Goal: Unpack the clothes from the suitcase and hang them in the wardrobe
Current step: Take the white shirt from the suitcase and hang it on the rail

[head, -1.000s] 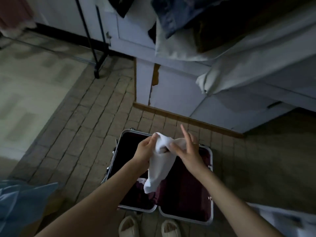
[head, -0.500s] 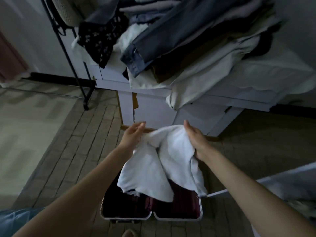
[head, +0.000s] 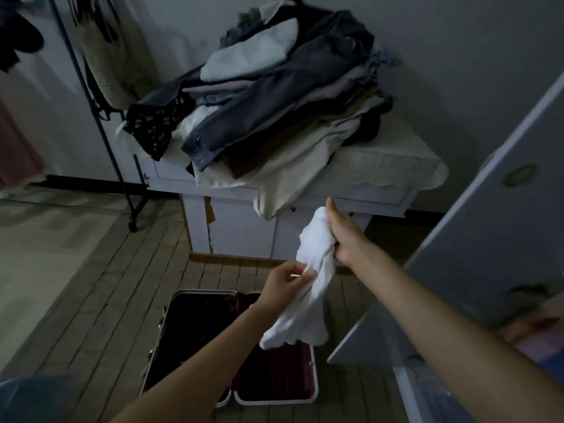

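A white garment [head: 308, 288] hangs bunched in the air above the open suitcase [head: 195, 325], which lies on the brick floor with a dark red lining. My right hand [head: 345, 236] grips the garment's upper end, thumb up. Lower and to the left, my left hand [head: 283, 282] pinches the cloth at its middle. The wardrobe door [head: 476, 239] stands open at the right; the wardrobe's inside is out of view.
A white table [head: 378, 178] behind the suitcase carries a tall pile of folded clothes [head: 274, 111]. A black clothes rack [head: 100, 126] with hanging items stands at the left. Something blue [head: 33, 398] lies at the bottom left corner.
The garment was spread wide between both hands; now it is gathered into a narrow bunch. My right hand has risen to the right and my left hand has dropped. The view has tilted up.
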